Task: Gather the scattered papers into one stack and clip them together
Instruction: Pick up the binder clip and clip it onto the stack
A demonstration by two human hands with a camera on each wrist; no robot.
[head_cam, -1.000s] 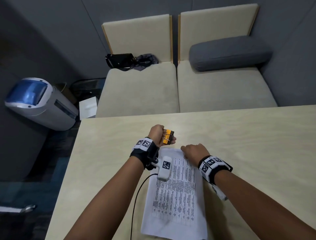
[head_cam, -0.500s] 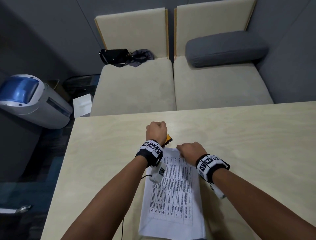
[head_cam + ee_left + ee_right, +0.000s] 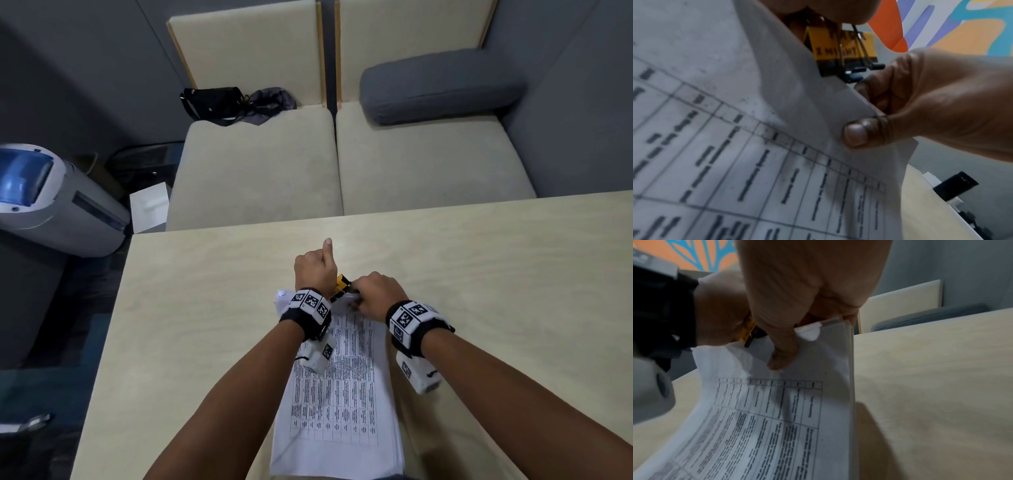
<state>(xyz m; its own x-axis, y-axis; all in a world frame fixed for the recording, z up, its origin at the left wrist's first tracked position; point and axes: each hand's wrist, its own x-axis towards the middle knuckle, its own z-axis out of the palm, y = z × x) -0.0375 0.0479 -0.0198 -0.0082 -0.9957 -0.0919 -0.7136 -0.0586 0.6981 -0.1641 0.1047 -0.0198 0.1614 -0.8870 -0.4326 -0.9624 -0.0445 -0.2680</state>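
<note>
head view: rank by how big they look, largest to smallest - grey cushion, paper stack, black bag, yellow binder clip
1. Paper stack and grey cushion: similar apparent area, and the stack lies much nearer the camera, so I won't rank them.
2. Black bag, plainly smaller.
3. Yellow binder clip, smallest, partly hidden between the hands.

A pale table of light wood with a smooth top (image 3: 479, 274) carries everything here. On it lies one stack of white printed sheets with a grid of small black text (image 3: 342, 394), with its long side running away from the near edge of the table. The near end of this stack rests flat on the wood and reaches almost to the near edge. The far end of the stack is lifted off the wood and bends upward (image 3: 838, 353). A thin dark cable (image 3: 284, 448) crosses the left near corner of the stack. The stack throws a soft shadow on the wood at its right side (image 3: 875, 434).
</note>
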